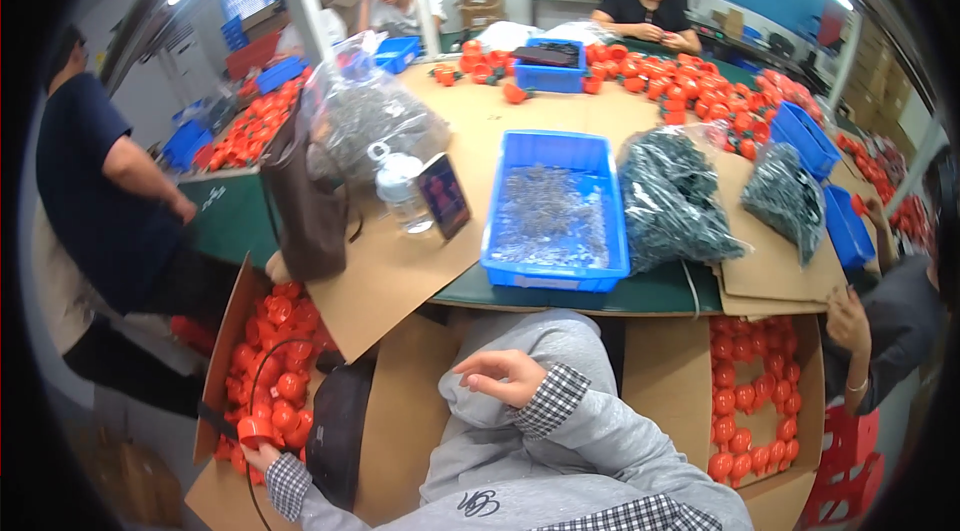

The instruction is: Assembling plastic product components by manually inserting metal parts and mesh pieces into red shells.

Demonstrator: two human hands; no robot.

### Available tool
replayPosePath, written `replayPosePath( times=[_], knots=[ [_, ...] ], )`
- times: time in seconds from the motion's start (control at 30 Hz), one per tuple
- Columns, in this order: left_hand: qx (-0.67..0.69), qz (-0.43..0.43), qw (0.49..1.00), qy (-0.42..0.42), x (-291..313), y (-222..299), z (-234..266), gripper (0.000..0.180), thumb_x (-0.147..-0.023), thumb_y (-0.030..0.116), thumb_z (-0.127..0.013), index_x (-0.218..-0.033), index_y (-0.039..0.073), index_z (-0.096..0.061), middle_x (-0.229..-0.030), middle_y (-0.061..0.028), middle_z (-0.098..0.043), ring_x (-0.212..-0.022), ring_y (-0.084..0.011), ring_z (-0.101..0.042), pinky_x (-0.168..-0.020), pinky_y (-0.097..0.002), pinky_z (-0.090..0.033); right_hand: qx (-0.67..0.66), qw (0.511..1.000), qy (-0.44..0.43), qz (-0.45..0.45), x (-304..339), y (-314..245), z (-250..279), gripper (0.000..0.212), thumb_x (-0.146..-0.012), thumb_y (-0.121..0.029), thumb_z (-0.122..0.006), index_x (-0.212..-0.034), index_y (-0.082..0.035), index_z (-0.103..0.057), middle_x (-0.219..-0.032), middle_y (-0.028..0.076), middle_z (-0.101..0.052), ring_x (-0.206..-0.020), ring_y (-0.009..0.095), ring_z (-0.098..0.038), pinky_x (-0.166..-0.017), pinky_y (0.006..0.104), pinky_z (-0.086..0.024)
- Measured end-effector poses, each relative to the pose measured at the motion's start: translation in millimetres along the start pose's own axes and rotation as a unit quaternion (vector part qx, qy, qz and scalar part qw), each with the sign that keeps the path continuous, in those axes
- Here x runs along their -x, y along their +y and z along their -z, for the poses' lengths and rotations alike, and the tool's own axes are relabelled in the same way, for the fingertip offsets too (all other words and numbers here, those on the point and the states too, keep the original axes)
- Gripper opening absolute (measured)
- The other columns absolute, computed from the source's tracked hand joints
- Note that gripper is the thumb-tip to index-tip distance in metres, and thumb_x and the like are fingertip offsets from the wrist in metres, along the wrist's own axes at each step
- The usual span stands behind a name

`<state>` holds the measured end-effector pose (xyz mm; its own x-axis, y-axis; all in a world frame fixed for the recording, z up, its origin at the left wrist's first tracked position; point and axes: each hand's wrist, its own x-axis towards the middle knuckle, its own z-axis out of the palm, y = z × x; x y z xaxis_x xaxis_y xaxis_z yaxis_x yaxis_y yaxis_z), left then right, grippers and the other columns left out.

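Observation:
My left hand [262, 451] reaches down to the left and grips a round orange plastic part [256, 429] at the edge of a cardboard box [224, 336] full of the same orange parts. A thin black cable loops over that box. My right hand [502, 374] rests on my grey-clad lap, fingers loosely curled and holding nothing. Straight ahead on the table stands a blue plastic bin [552, 206] filled with small grey metal pieces.
Clear bags of dark parts [672, 196] lie right of the bin; a water bottle [401, 193] and a dark pouch [308, 203] stand left. A second box of orange parts [760, 396] sits at my right. Other people work around the cardboard-covered table.

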<state>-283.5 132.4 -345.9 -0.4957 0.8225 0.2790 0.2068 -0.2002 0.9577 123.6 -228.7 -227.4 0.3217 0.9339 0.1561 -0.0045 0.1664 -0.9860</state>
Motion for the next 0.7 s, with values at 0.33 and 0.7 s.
replayPosePath(
  times=[0.33, 0.7],
  knots=[
    [0.216, -0.202, 0.871, -0.392, 104, 202, -89, 0.023, -0.086, 0.015, -0.048, -0.094, -0.005, -0.056, -0.125, -0.0196, -0.048, -0.107, -0.0266, -0.053, -0.078, -0.0287, -0.048, -0.031, 0.999, -0.026, 0.008, -12, 14, -11, 0.025, -0.085, -0.016, -0.055, -0.105, -0.001, -0.058, -0.078, 0.006, -0.065, -0.076, 0.011, -0.061, -0.071, 0.0261, -0.049],
    [0.152, 0.266, 0.72, -0.623, 178, 130, 44, 0.013, -0.076, 0.005, -0.061, -0.087, -0.003, -0.058, -0.101, -0.0181, -0.061, -0.092, -0.0234, -0.061, -0.08, -0.033, -0.049, 0.345, 0.93, -0.125, 0.038, -150, 45, -95, 0.04, -0.069, -0.019, -0.07, -0.101, 0.003, -0.058, -0.091, 0.019, -0.063, -0.084, 0.033, -0.061, -0.079, 0.0376, -0.049]
  ],
)
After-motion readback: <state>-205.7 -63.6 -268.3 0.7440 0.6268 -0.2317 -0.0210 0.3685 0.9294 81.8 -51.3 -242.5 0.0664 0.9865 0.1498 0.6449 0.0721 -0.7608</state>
